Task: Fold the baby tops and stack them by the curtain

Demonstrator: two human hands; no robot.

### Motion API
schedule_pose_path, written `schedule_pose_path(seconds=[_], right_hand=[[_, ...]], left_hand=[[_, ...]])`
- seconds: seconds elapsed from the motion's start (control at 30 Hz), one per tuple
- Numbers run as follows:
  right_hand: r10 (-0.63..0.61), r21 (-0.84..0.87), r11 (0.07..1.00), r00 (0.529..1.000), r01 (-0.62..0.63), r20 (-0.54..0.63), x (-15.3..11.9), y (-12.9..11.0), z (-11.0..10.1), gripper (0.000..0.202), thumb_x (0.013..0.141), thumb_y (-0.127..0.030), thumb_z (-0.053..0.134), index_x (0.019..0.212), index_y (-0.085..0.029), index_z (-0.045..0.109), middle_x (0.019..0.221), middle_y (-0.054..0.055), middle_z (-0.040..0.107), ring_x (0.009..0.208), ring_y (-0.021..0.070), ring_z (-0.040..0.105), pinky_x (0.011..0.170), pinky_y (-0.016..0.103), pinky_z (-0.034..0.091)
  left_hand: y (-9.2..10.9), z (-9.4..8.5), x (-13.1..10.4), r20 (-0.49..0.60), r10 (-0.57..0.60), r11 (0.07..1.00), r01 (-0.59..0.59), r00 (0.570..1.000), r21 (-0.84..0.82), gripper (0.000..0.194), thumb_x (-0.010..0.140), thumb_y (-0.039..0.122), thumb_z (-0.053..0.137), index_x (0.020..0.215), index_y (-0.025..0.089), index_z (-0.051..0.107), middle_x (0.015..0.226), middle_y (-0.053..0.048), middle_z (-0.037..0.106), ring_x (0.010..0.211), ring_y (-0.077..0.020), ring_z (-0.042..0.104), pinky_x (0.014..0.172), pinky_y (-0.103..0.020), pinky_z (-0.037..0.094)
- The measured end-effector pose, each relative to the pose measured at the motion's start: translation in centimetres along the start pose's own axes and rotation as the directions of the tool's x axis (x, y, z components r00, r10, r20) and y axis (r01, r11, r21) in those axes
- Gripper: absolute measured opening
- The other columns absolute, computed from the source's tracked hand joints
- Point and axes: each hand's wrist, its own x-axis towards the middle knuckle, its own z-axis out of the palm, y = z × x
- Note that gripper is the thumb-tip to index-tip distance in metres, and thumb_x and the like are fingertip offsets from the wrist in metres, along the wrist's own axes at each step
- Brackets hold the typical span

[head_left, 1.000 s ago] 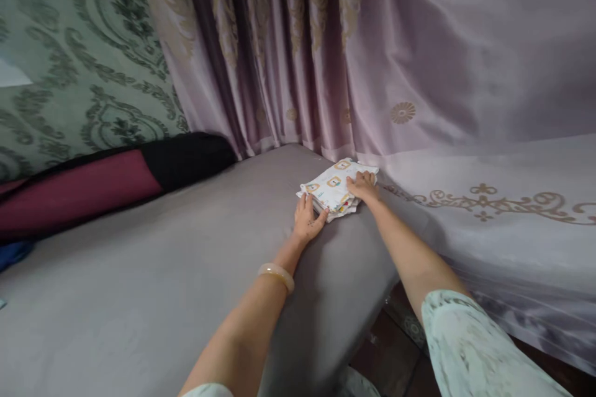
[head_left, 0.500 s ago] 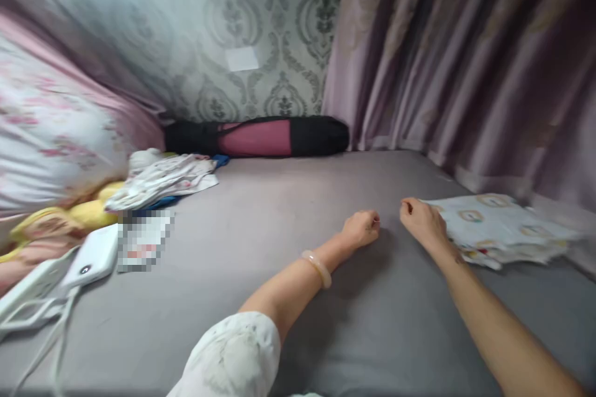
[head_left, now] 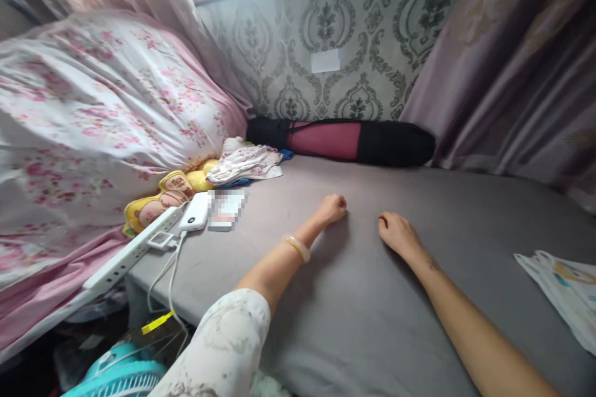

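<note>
My left hand (head_left: 330, 209) rests as a loose fist on the grey bed sheet (head_left: 372, 298), with a pale bangle on its wrist. A little to its right, my right hand (head_left: 398, 234) lies on the sheet with curled fingers and holds nothing. The folded white printed cloth (head_left: 565, 288) lies at the right edge of the view, well away from both hands. To the left of my left hand, a pile of small clothes (head_left: 246, 164) lies by the floral quilt.
A pink floral quilt (head_left: 93, 124) is heaped at the left. A white power strip (head_left: 135, 251), a white power bank (head_left: 195, 218) and cables lie at the bed's left edge. A black and maroon roll bag (head_left: 344, 139) lies along the wall. Curtains hang at right. A teal fan (head_left: 116, 375) stands below.
Both hands have let go of the folded printed cloth and drawn left across the sheet. The view has swung left, leaving the cloth at the right edge.
</note>
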Motion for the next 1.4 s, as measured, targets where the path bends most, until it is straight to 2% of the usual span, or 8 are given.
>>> schedule_pose_path(seconds=[0.17,0.4,0.53,0.63,0.73,0.87,1.1,1.4], right_hand=[[-0.008,0.009,1.000,0.999,0.008,0.032,0.2,-2.4,0.5,0.033,0.094,-0.024,0.041,0.110,-0.023,0.069,0.115,0.011,0.069,0.100,0.0244,0.066,0.076,0.032,0.046],[0.033,0.032,0.999,0.999,-0.033,-0.021,-0.3,-2.9,1.1,0.031,0.094,-0.026,0.042,0.113,-0.024,0.067,0.116,0.010,0.068,0.096,0.0246,0.065,0.070,0.033,0.045],[0.012,0.028,1.000,0.995,-0.009,-0.099,-0.5,-2.8,1.8,0.031,0.095,-0.024,0.040,0.111,-0.022,0.066,0.112,0.011,0.068,0.094,0.0240,0.064,0.069,0.033,0.043],[-0.024,0.030,0.999,0.989,0.028,-0.145,-0.6,-2.7,2.4,0.031,0.095,-0.023,0.039,0.110,-0.019,0.066,0.108,0.010,0.068,0.094,0.0232,0.063,0.070,0.032,0.041],[-0.037,0.022,0.999,0.984,0.041,-0.174,-0.6,-2.5,2.8,0.029,0.095,-0.022,0.040,0.109,-0.018,0.066,0.106,0.009,0.068,0.093,0.0225,0.062,0.069,0.032,0.040],[-0.060,0.018,0.998,0.978,0.065,-0.200,-0.6,-2.2,3.1,0.028,0.096,-0.022,0.040,0.108,-0.019,0.065,0.104,0.008,0.068,0.092,0.0223,0.061,0.069,0.032,0.040],[-0.074,0.012,0.997,0.971,0.078,-0.227,-0.5,-2.0,3.3,0.027,0.095,-0.022,0.040,0.106,-0.019,0.065,0.101,0.008,0.068,0.090,0.0218,0.061,0.070,0.032,0.041],[-0.061,0.019,0.998,0.976,0.066,-0.207,-0.6,-2.3,3.0,0.027,0.094,-0.020,0.040,0.106,-0.018,0.065,0.101,0.009,0.067,0.090,0.0220,0.061,0.068,0.032,0.039]], left_hand=[[-6.0,-6.1,-0.7,-0.179,-0.130,0.991,0.130,0.975,-0.012,0.022,0.077,0.009,0.054,0.082,0.016,0.074,0.085,-0.009,0.074,0.084,-0.0205,0.068,0.082,-0.028,0.050],[-13.5,-14.8,-2.8,-0.383,-0.251,0.964,0.265,0.889,-0.016,0.021,0.078,0.016,0.053,0.084,0.014,0.073,0.075,-0.008,0.070,0.076,-0.0197,0.066,0.079,-0.030,0.051],[-17.3,-19.2,-3.5,-0.504,-0.311,0.938,0.345,0.806,-0.026,0.029,0.080,0.020,0.050,0.094,0.012,0.073,0.081,-0.008,0.072,0.077,-0.0195,0.066,0.079,-0.030,0.051],[-19.6,-22.3,-3.8,-0.631,-0.377,0.880,0.474,0.678,-0.017,0.029,0.078,0.021,0.052,0.095,0.013,0.074,0.088,-0.007,0.074,0.087,-0.0214,0.067,0.084,-0.029,0.050],[-21.2,-24.8,-3.9,-0.694,-0.413,0.824,0.567,0.589,-0.010,0.030,0.077,0.018,0.052,0.096,0.013,0.075,0.097,-0.010,0.075,0.100,-0.0265,0.066,0.090,-0.032,0.047],[-22.6,-26.4,-3.7,-0.694,-0.432,0.754,0.653,0.576,0.072,0.032,0.075,0.013,0.055,0.099,0.013,0.076,0.103,-0.013,0.074,0.107,-0.0290,0.064,0.095,-0.033,0.045],[-24.3,-26.7,-2.4,-0.659,-0.477,0.689,0.713,0.581,0.131,0.041,0.071,0.017,0.065,0.111,0.016,0.071,0.113,-0.014,0.071,0.111,-0.0300,0.061,0.093,-0.036,0.046],[-25.8,-26.9,-1.1,-0.647,-0.543,0.656,0.751,0.536,0.072,0.030,0.070,0.029,0.069,0.096,0.015,0.071,0.105,-0.015,0.070,0.107,-0.0329,0.059,0.089,-0.041,0.046]])
